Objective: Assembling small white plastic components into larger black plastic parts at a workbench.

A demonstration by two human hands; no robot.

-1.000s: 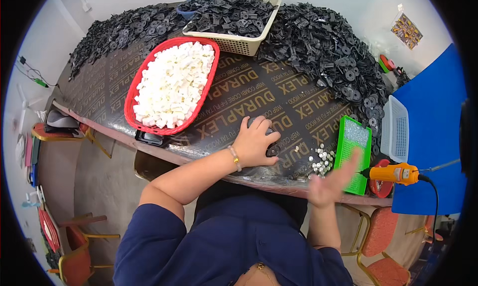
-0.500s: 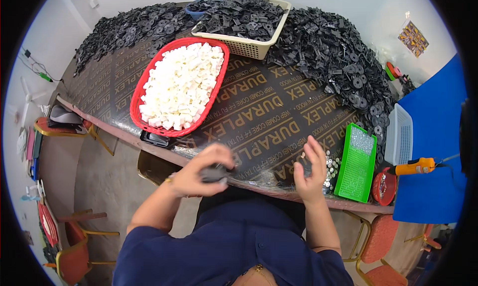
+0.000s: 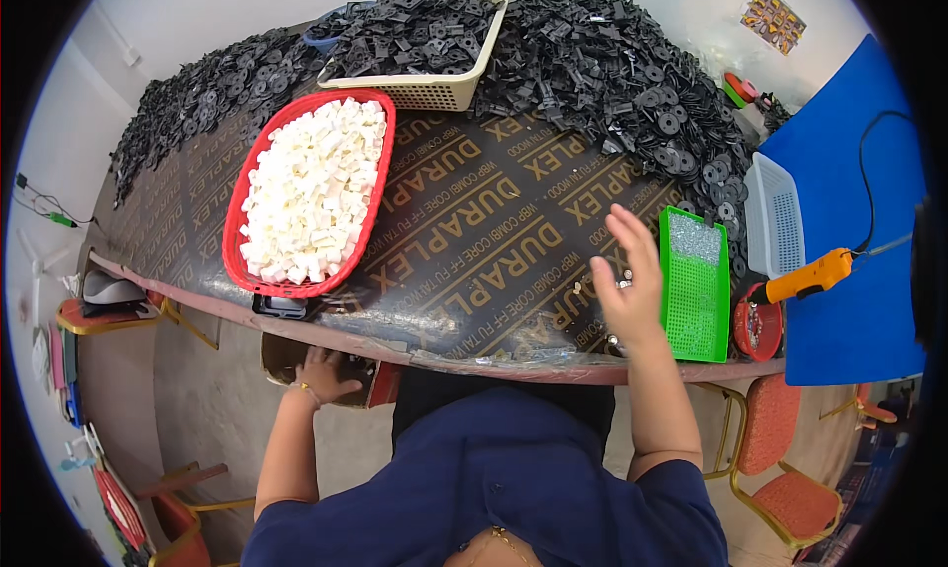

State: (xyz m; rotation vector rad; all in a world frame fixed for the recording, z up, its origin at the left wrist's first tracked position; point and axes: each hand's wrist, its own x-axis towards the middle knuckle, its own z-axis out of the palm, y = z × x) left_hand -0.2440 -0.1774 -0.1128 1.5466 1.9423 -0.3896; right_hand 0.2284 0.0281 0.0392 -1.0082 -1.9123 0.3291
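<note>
My left hand (image 3: 320, 377) is down from tabletop to carton (image 3: 384, 383), splayed; right hand (image 3: 632, 288), open, hovers by green tray (image 3: 694, 322), likely sited for reach.

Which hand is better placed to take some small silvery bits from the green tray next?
Right, I'd judge. The right hand is raised just left of the green tray, fingers apart and apparently empty. The left hand is at the box, well off to the left.
</note>
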